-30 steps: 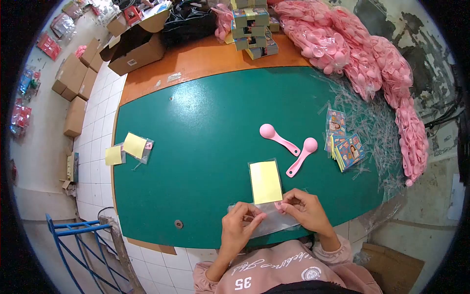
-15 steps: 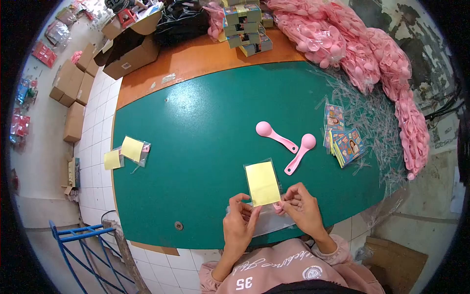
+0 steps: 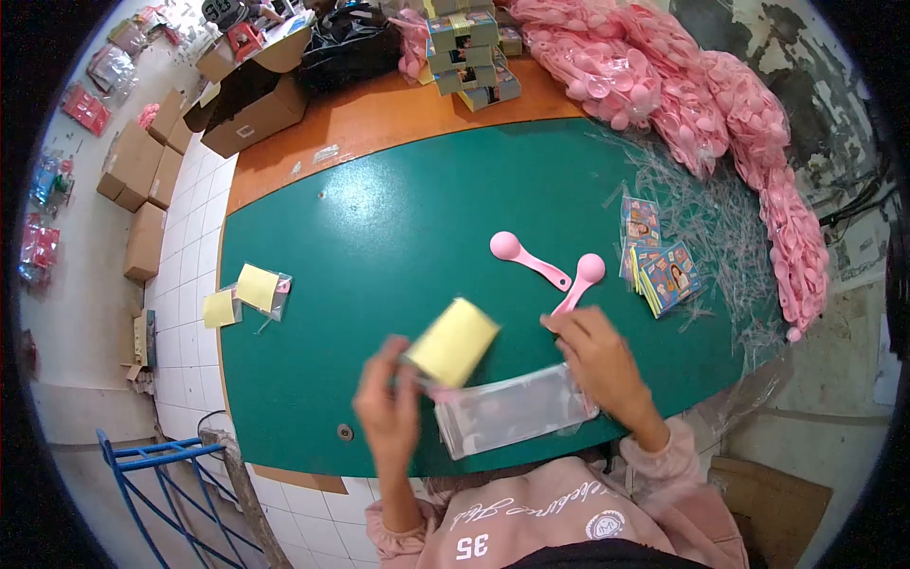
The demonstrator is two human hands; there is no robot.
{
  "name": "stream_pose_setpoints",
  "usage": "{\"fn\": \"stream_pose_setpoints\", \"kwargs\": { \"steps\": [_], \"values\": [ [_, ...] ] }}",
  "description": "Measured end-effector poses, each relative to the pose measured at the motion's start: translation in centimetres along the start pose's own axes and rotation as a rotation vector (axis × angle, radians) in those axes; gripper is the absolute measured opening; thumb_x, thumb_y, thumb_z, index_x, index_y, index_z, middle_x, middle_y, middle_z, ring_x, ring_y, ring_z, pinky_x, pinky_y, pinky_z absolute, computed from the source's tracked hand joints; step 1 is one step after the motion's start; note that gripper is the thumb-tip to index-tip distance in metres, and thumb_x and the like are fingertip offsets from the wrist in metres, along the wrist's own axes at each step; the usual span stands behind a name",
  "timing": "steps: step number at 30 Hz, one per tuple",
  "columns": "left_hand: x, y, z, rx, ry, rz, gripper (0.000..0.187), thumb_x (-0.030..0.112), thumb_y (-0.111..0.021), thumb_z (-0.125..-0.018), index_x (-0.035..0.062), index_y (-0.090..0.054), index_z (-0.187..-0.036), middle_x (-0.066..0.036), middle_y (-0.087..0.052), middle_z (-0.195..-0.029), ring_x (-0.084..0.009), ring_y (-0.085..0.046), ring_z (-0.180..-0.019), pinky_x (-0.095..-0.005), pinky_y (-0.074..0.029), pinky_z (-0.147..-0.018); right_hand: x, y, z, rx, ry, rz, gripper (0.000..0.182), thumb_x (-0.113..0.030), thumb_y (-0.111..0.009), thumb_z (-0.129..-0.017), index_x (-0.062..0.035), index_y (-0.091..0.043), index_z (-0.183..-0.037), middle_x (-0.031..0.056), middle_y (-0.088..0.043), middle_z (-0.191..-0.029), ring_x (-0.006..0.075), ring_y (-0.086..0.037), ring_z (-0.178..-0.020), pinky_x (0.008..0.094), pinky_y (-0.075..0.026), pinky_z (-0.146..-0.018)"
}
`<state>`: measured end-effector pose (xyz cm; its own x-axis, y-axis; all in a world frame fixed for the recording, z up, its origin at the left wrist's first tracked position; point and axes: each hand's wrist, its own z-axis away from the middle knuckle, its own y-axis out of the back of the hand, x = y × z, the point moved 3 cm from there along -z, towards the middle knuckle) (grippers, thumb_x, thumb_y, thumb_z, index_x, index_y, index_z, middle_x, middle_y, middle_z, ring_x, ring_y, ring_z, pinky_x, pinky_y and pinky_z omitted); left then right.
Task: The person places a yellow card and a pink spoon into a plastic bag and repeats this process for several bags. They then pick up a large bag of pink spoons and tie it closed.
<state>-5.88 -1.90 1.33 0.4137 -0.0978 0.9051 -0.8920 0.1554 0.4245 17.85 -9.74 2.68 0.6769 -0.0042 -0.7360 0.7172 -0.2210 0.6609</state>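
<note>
Above the near edge of the green table, the clear plastic packet with a yellow card inside is lifted and tilted, pinched at its lower end by the left hand, which is blurred but closed on it. Its open end looks unsecured, so the card or whatever pink piece sits at the bottom could slip out if the packet tips further. The right hand reaches the handle of 1 of the 2 pink plastic spoons; whether the fingers have closed on it I cannot tell. A hasty grab could knock that spoon into the other pink spoon or the stack of printed cards beside them. Under both wrists lies a pile of clear plastic sleeves, overhanging the table edge; a dragged sleeve of the pink sweatshirt could sweep them off.
</note>
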Motion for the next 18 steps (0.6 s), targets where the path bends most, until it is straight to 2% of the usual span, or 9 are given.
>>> {"fn": "stream_pose_setpoints", "kwargs": {
  "steps": [1,2,4,5,7,9,12,14,18],
  "values": [
    [-0.2,2.0,-0.9,0.166,-0.104,-0.263,0.031,0.009,-0.053,-0.083,0.0021,-0.054,-0.114,-0.017,-0.056,-0.107,-0.0289,-0.057,-0.085,-0.0368,-0.047,-0.074,0.6,0.4,-0.8,-0.015,0.109,0.263,0.032,-0.002,-0.055,-0.075,-0.0041,-0.055,-0.107,0.0098,-0.056,-0.093,0.0233,-0.054,-0.086,0.0332,-0.045,-0.072],
    [-0.2,2.5,-1.3,0.165,-0.107,-0.265,0.031,0.009,-0.053,-0.083,0.0021,-0.054,-0.114,-0.017,-0.056,-0.107,-0.0289,-0.057,-0.085,-0.0368,-0.047,-0.074,1.0,0.5,-1.2,-0.029,0.221,0.527,0.032,-0.007,-0.053,-0.073,-0.0059,-0.056,-0.105,0.0091,-0.055,-0.095,0.0259,-0.050,-0.094,0.0362,-0.042,-0.077],
    [1.1,3.7,-1.5,0.452,-0.254,-0.846,0.033,0.009,-0.053,-0.084,0.0017,-0.052,-0.116,-0.019,-0.053,-0.112,-0.0334,-0.053,-0.100,-0.0389,-0.040,-0.089,1.9,0.7,-1.4,-0.041,0.242,0.540,0.032,-0.008,-0.052,-0.073,-0.0062,-0.056,-0.105,0.0086,-0.054,-0.093,0.0241,-0.049,-0.093,0.0341,-0.041,-0.076],
    [2.1,2.9,-1.3,0.391,-0.265,-0.637,0.029,0.009,-0.055,-0.082,0.0032,-0.055,-0.111,-0.020,-0.051,-0.115,-0.0364,-0.047,-0.108,-0.0406,-0.036,-0.093,2.1,0.5,-1.5,-0.060,0.263,0.557,0.032,-0.009,-0.050,-0.073,-0.0065,-0.056,-0.104,0.0081,-0.053,-0.091,0.0224,-0.049,-0.091,0.0320,-0.040,-0.075],
    [3.4,-0.7,-0.6,-0.083,-0.394,-0.396,0.021,0.007,-0.062,-0.076,0.0038,-0.059,-0.096,-0.015,-0.055,-0.109,-0.0295,-0.054,-0.099,-0.0388,-0.044,-0.082,2.2,0.1,-1.4,-0.030,0.250,0.551,0.032,-0.008,-0.051,-0.073,-0.0052,-0.056,-0.104,0.0086,-0.052,-0.088,0.0228,-0.048,-0.088,0.0327,-0.040,-0.074],
    [5.0,-5.7,1.4,-0.454,-0.481,-0.194,0.031,0.014,-0.068,-0.070,0.0053,-0.059,-0.098,-0.011,-0.056,-0.101,-0.0265,-0.056,-0.092,-0.0354,-0.047,-0.075,2.1,0.2,-1.3,0.002,0.233,0.557,0.032,-0.008,-0.051,-0.073,-0.0039,-0.056,-0.104,0.0090,-0.051,-0.086,0.0233,-0.048,-0.086,0.0334,-0.040,-0.073],
    [5.6,-9.6,2.6,-0.520,-0.614,-0.342,0.032,0.014,-0.067,-0.070,0.0049,-0.056,-0.099,-0.011,-0.055,-0.098,-0.0271,-0.055,-0.088,-0.0341,-0.046,-0.072,1.7,1.0,-0.7,0.047,0.228,0.661,0.035,-0.007,-0.054,-0.070,-0.0014,-0.055,-0.104,0.0098,-0.050,-0.084,0.0239,-0.048,-0.083,0.0344,-0.040,-0.072],
    [4.8,-11.0,2.3,-0.616,-0.618,-0.419,0.031,0.014,-0.065,-0.072,0.0047,-0.054,-0.099,-0.011,-0.054,-0.097,-0.0269,-0.053,-0.087,-0.0342,-0.045,-0.072,1.1,2.6,-0.2,0.183,0.177,0.533,0.032,-0.002,-0.056,-0.067,0.0005,-0.055,-0.100,0.0111,-0.050,-0.082,0.0252,-0.048,-0.080,0.0359,-0.041,-0.072],
    [5.1,-10.3,1.3,-0.591,-0.541,-0.219,0.018,0.010,-0.063,-0.075,0.0038,-0.054,-0.089,-0.010,-0.058,-0.085,-0.0274,-0.059,-0.076,-0.0330,-0.047,-0.063,0.4,5.4,1.2,0.319,0.098,0.376,0.023,0.002,-0.056,-0.070,0.0005,-0.054,-0.093,0.0117,-0.049,-0.079,0.0258,-0.049,-0.076,0.0352,-0.042,-0.068]
  ]
}}
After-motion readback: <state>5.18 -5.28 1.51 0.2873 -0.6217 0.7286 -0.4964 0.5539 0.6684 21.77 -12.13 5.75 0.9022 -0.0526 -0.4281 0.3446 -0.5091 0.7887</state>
